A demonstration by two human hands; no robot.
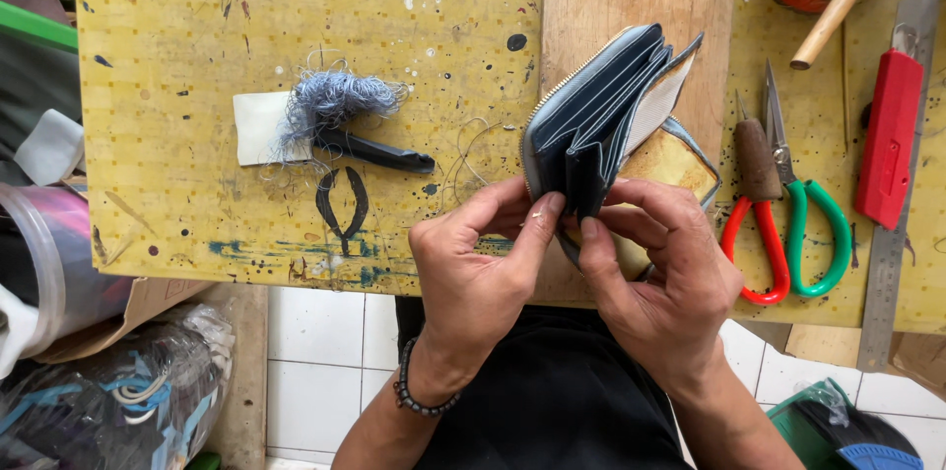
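Two hands, left [473, 268] and right [655, 278], pinch a dark blue zip wallet [601, 115] at its accordion folds, fanning it open at the counter [296, 86] centre; scissors [793, 214] at three o'clock.

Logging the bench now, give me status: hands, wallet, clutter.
Both hands pinch dark zip wallet, open, over board. Scissors, red cutter right; thread tuft left.
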